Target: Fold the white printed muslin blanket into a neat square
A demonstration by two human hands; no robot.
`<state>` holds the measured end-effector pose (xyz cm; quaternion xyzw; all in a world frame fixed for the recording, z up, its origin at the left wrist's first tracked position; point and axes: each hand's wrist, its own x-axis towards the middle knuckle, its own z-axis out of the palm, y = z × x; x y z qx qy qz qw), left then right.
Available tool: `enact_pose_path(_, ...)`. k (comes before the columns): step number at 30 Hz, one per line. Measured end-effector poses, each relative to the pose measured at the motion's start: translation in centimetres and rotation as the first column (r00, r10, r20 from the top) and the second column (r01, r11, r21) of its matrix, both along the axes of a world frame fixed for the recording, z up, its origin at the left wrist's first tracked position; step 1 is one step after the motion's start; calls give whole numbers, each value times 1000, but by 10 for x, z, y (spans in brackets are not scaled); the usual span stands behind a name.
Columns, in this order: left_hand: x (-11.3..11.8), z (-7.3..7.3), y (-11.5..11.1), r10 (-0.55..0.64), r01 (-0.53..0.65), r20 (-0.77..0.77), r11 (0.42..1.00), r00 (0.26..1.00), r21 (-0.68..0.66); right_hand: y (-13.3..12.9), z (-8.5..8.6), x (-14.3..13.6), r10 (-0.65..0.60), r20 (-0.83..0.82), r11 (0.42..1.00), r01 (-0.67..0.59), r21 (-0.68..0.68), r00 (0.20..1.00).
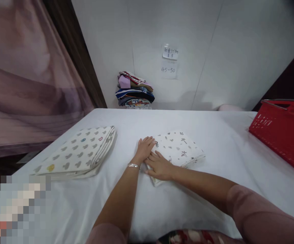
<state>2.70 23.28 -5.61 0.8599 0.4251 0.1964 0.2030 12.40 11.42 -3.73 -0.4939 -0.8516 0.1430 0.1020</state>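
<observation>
Two hands, both laid flat, fingers extended, gripping nothing: left hand point(144, 149) at left edge of folded white plant-print cloth point(177, 145), right hand point(161, 166) over its near-left corner. Cloth sits on white tablecloth point(213, 128), extending rightward from the fingers; right hand covers more. Long axis unclear, right forearm point(200, 178) crosses near edge. Folded mouse-head-print cloth point(83, 149) well apart, left

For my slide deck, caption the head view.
Left hand and right hand rest at the edge of a folded printed cloth on a white-covered table.
</observation>
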Motion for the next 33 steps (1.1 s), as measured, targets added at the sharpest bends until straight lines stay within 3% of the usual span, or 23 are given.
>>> enact_pose_path(4,-4,-9,6,-19,20,-105,1000,994,3,-29,-5,1,15,-7,999,-15,-43,1000)
enact_pose_path(10,-2,10,-3,-32,89,-317,982,948,167,-104,-10,22,89,-49,996,-88,28,995)
enact_pose_path(12,2,19,-15,-2,80,-341,973,940,215,-117,-8,47,43,-128,996,-32,81,991)
enact_pose_path(14,6,26,-35,-33,121,-325,960,945,253,-117,-6,84,-130,-253,979,165,123,959)
enact_pose_path(16,10,26,-61,-123,206,-310,946,943,250,-109,-3,128,-393,-413,886,458,69,822)
enact_pose_path(17,11,24,-76,-167,245,-310,940,936,235,-103,-1,150,-565,-463,777,630,-20,683)
enact_pose_path(19,12,17,-102,-230,303,-320,931,919,202,-92,3,187,-805,-437,533,812,-235,402)
enact_pose_path(20,11,12,-112,-245,320,-329,927,912,197,-87,5,201,-842,-410,485,825,-290,351)
enact_pose_path(21,11,7,-120,-251,331,-339,921,907,204,-83,7,210,-871,-377,449,825,-344,316)
enact_pose_path(25,8,-4,-131,-219,335,-379,901,899,274,-66,10,220,-917,-265,394,779,-488,297)
enact_pose_path(30,9,-2,-128,-221,359,-423,890,879,281,-41,7,216,-947,-145,318,759,-568,287)
enact_pose_path(33,9,-2,-129,-213,354,-427,891,879,285,-34,5,219,-949,-113,302,747,-592,294)
